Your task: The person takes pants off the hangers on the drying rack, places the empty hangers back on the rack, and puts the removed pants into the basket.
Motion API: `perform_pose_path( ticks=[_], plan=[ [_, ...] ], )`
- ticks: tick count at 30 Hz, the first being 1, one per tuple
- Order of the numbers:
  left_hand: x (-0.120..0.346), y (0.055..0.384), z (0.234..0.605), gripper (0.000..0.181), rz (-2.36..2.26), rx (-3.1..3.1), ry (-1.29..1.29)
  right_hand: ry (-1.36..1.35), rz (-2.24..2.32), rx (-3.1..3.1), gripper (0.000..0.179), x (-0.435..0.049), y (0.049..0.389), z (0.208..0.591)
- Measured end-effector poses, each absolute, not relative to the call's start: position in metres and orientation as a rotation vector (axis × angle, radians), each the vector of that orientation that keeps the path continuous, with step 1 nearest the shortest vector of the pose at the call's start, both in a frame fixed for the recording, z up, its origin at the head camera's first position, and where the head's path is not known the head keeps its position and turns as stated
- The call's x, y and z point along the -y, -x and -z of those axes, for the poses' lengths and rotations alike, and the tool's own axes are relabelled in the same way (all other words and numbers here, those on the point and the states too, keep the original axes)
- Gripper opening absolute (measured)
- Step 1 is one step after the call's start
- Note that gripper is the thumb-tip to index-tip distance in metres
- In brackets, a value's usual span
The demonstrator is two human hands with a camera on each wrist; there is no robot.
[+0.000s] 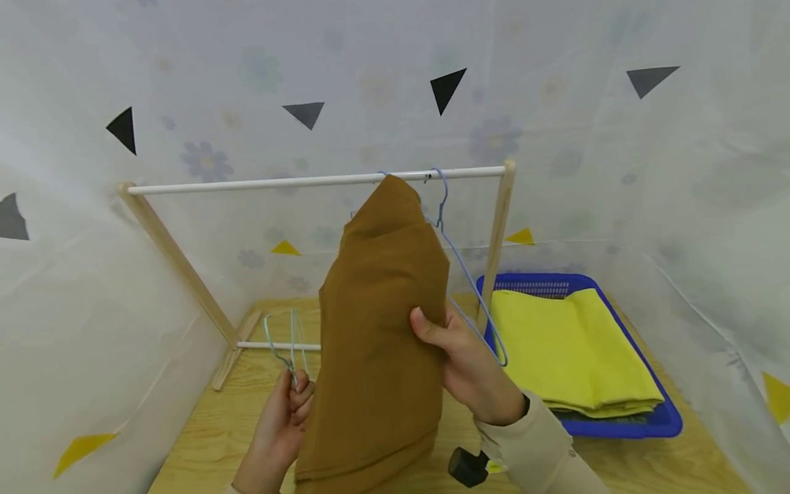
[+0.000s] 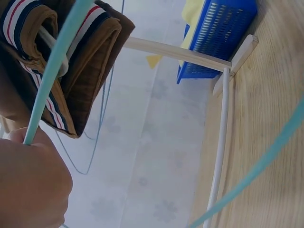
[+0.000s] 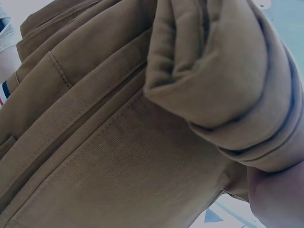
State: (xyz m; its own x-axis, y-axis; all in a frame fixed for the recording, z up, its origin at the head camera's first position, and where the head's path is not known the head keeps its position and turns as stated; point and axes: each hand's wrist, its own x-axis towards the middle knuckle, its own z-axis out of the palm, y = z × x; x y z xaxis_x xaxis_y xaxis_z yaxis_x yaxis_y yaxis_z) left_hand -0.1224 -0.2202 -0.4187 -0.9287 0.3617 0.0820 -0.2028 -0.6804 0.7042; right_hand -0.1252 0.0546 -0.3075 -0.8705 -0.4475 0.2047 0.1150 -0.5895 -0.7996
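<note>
My right hand (image 1: 472,363) grips a folded pair of brown trousers (image 1: 382,329), thumb on the near face and fingers hidden behind. The trousers stand up in front of me, their narrow end overlapping the rack's top bar in the head view. In the left wrist view, striped navy, white and red trim edges the trousers (image 2: 95,61). Low at the left, my left hand (image 1: 286,418) has its fingers curled round a light teal hanger (image 1: 293,343); part of that hanger is hidden behind the cloth. The right wrist view is mostly filled by layered brown folds (image 3: 118,156).
A rack with a white top bar (image 1: 265,184) and wooden legs stands ahead on the wooden table (image 1: 204,425). Blue hangers (image 1: 472,274) hang at its right. Right of it, a blue basket (image 1: 648,432) holds folded yellow cloth (image 1: 568,350). A black block (image 1: 467,468) sits near the right sleeve.
</note>
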Motion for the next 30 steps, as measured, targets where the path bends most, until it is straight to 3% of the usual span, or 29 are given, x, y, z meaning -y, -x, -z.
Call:
perform_pose_path(
  ticks=[17, 30],
  plan=[
    [0.215, 0.12, 0.415, 0.06, -2.571, -0.979, -0.179, 0.57, 2.616, -1.251, 0.029, -0.087, 0.107, 0.288],
    [0.211, 0.12, 0.416, 0.057, -2.549, -1.039, -0.027, 0.836, 2.903, -0.836, 0.02, -0.111, 0.099, 0.278]
  ],
)
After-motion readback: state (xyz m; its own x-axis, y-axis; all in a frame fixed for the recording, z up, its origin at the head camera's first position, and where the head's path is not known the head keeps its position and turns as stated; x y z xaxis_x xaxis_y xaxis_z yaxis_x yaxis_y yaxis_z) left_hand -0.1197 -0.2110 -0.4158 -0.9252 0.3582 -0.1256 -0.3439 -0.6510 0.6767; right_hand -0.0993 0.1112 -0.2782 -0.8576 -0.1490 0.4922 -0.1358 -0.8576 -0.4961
